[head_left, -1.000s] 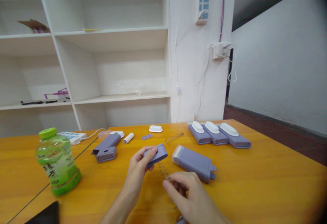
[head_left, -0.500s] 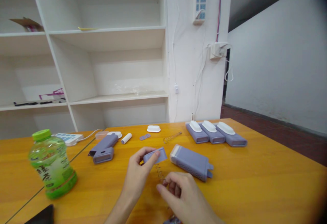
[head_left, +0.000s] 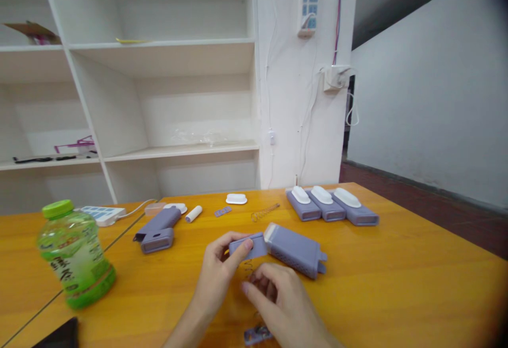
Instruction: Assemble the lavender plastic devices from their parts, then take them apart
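Your left hand pinches a small purple cover piece just below frame centre, thumb under, fingertips on top, tilted so one end faces your right hand. A thin coil spring runs down from that piece toward the right hand, whose fingers are curled together around the spring's lower end. The exact contact is hidden behind the knuckles. Holding both ends likely keeps the spring lined up with the cover.

Touching or just beside the cover's right end, a larger purple housing lies flat on the tabletop. It is angled toward lower right, tabs at its far end. Tight there, so little room to swing the cover rightward.

At the bottom edge, under your right wrist, sits a small purple part. I can't tell what it is.

Further out:
- Another spring and a small flat purple clip lie above centre.
- A white cap and a white roller are near them.
- Three assembled purple units stand in a row upper right, well apart from your hands.
- Two purple shells are stacked to the left.
- A green bottle stands at far left, well apart.

Open tabletop on the right and lower right, clear to the edge. Bare strip between your left forearm and the bottle too.
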The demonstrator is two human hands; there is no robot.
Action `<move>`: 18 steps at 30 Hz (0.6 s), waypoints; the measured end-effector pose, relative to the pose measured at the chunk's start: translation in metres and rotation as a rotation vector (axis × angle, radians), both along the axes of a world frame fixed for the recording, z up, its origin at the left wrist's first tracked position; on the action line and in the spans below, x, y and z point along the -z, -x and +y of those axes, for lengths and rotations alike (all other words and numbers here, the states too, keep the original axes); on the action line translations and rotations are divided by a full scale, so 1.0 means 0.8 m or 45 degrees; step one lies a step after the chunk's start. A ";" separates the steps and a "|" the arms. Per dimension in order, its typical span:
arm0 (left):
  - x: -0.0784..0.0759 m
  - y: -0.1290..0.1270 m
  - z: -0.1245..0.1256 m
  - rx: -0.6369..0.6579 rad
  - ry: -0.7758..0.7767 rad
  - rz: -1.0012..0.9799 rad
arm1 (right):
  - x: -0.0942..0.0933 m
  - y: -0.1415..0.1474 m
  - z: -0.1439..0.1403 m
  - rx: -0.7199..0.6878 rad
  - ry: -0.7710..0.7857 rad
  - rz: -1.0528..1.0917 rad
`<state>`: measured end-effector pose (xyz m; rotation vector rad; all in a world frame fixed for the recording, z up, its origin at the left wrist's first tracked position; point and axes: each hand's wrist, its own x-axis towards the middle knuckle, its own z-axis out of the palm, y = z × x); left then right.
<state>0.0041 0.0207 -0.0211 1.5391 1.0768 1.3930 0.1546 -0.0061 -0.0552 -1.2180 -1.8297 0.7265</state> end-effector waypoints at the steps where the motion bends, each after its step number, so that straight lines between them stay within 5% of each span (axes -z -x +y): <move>1: -0.002 -0.001 -0.002 0.026 0.006 -0.003 | 0.000 -0.001 0.000 0.005 -0.002 0.004; 13: -0.010 -0.014 -0.014 0.143 -0.009 -0.112 | -0.010 -0.006 -0.001 0.003 -0.030 0.091; 18: -0.015 -0.013 -0.018 0.070 -0.029 -0.098 | -0.008 -0.002 -0.002 0.024 -0.007 0.077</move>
